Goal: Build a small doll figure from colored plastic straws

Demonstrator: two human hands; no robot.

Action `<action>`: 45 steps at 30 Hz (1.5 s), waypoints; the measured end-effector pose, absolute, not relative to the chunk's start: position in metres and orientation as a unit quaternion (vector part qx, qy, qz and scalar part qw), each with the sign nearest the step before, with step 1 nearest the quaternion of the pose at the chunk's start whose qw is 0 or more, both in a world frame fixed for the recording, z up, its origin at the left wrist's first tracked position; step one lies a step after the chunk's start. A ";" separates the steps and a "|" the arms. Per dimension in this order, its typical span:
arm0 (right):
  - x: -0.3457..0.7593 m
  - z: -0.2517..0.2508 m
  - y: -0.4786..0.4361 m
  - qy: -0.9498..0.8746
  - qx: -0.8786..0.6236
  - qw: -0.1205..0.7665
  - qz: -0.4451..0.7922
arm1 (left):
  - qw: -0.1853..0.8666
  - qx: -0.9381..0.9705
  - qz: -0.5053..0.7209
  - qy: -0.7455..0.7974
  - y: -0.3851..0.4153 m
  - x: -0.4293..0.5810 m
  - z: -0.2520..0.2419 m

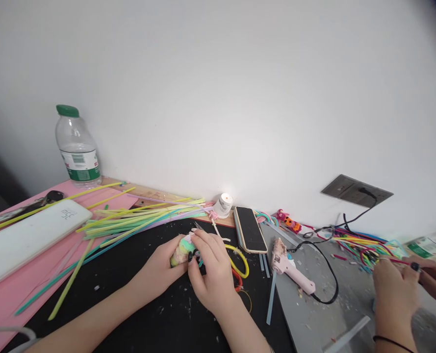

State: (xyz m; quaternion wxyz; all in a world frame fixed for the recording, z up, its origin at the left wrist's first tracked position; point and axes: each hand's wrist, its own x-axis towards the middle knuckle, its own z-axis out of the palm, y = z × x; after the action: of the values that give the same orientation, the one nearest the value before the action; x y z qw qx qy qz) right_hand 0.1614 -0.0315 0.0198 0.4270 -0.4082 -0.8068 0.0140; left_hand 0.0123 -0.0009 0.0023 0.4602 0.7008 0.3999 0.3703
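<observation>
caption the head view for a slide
Left hand and right hand hold a pastel bundle on a black mat beside straws, phone and glue gun.

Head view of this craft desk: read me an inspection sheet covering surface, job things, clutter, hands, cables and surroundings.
Surface: black mat over a pink sheet, speckled with scraps; grey board to the right.
Job's things: pastel woven piece; yellow loop beside it.
Clutter: loose straws, phone, white case, bottle, small white cup, glue gun.
Hands: left hand holds the woven piece; right hand pinches its end. Another person's hands work coloured strands.
Cables: black cord loops from the glue gun toward the wall socket.
Surroundings: plain white wall.
</observation>
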 end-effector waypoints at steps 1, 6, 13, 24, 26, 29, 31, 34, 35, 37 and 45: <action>0.161 0.019 -0.032 -0.806 -0.409 0.429 0.011 | 0.461 0.701 0.369 0.400 -0.001 0.012 0.004; 0.159 0.016 -0.031 -0.797 -0.421 0.433 0.006 | 0.453 0.703 0.365 0.409 -0.004 0.012 0.011; 0.158 0.015 -0.031 -0.789 -0.435 0.433 0.019 | 0.445 0.704 0.366 0.415 -0.005 0.012 0.011; 0.159 0.013 -0.032 -0.801 -0.420 0.423 0.052 | 0.452 0.701 0.368 0.412 -0.003 0.010 0.011; 0.158 0.014 -0.033 -0.808 -0.419 0.411 0.061 | 0.458 0.695 0.375 0.409 -0.004 0.010 0.013; 0.157 0.015 -0.033 -0.812 -0.419 0.399 0.074 | 0.472 0.687 0.377 0.405 -0.005 0.011 0.015; 0.155 0.014 -0.034 -0.810 -0.420 0.402 0.075 | 0.478 0.684 0.380 0.400 -0.005 0.011 0.014; 0.153 0.013 -0.034 -0.802 -0.427 0.411 0.072 | 0.476 0.682 0.385 0.399 -0.003 0.011 0.009; 0.153 0.012 -0.034 -0.800 -0.430 0.412 0.071 | 0.475 0.683 0.384 0.400 -0.002 0.011 0.008; 0.152 0.012 -0.033 -0.797 -0.435 0.414 0.068 | 0.475 0.685 0.378 0.403 -0.001 0.011 0.005; 0.159 0.012 -0.035 -0.795 -0.423 0.429 0.065 | 0.481 0.688 0.371 0.397 -0.002 0.010 0.012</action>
State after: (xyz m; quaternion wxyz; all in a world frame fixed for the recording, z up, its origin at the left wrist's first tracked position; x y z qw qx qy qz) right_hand 0.1593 -0.0348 0.0116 0.4291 -0.4235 -0.7951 0.0654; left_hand 0.0100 -0.0023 0.0121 0.4811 0.6877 0.3974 0.3711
